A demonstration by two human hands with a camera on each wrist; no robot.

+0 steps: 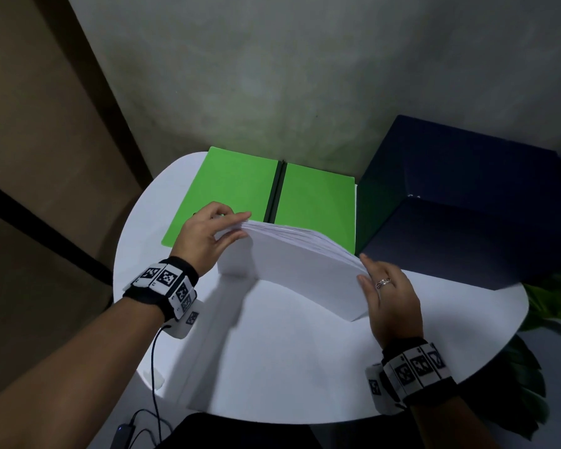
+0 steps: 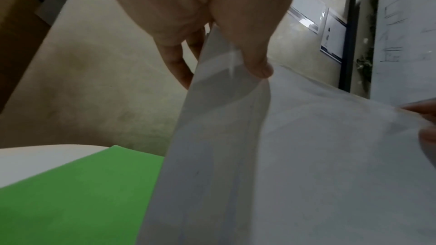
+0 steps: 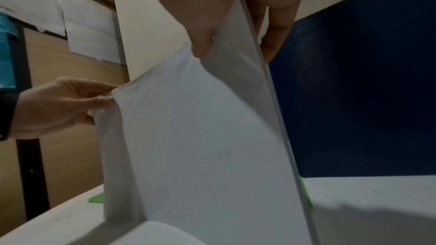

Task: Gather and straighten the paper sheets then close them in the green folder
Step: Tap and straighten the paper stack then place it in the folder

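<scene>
Holding paper stack [image 1: 298, 270] upright on edge on white worktop [image 1: 272, 367], just in front of open green folder [image 1: 240, 186] — long axis runs left-right, parallel to folder's near edge. Left hand [image 1: 204, 238] grip pinches stack's left upper corner; right hand [image 1: 391, 296] grip clamps right end, thumb in front. Folder lies directly beyond stack, both hands about equally near — judged: squaring edges, then laying stack forward onto folder.

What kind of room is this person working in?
Probably an office or study corner: a small round white table against a plain wall, an open green folder and paper sheets on it, and papers pinned on the walls.
</scene>
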